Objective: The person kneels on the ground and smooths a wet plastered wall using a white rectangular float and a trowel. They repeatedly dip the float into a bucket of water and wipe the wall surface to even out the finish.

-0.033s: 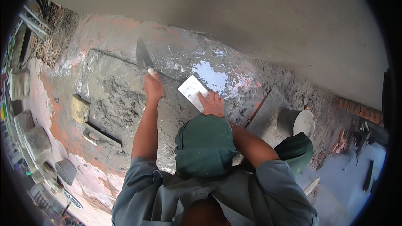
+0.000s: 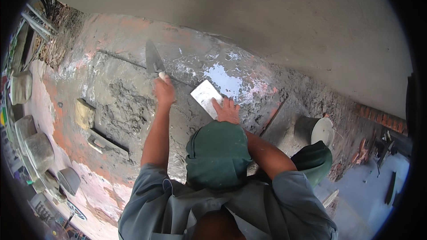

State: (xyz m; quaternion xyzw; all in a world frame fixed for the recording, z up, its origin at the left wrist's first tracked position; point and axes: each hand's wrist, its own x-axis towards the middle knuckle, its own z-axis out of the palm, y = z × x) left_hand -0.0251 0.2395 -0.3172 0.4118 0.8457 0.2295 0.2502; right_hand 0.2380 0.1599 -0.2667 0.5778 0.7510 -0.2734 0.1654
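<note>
My left hand [image 2: 164, 91] grips the pale handle of a pointed trowel [image 2: 153, 58], whose blade reaches forward over grey, mortar-smeared ground [image 2: 124, 102]. Just to its right, my right hand [image 2: 227, 112] holds a whitish rectangular slab [image 2: 203, 93] by its near right end, thumb on top; its underside is hidden. Beyond the slab is a pale, peeling white patch [image 2: 224, 78]. Left of my left forearm lie a yellowish block [image 2: 84, 113] and a long plastering float [image 2: 102, 144] with a handle.
A bucket [image 2: 323, 132] is right of my green-clad knee [image 2: 215, 151]. A smooth grey wall [image 2: 267, 13] spans the top, with exposed brick [image 2: 380, 119] at right. Several grimy tubs [image 2: 39, 151] line the left. Dry leaves and poles [image 2: 42, 24] sit upper left.
The white slab and the fingertips of my right hand have shifted very slightly right. Otherwise the scene looks almost the same.
</note>
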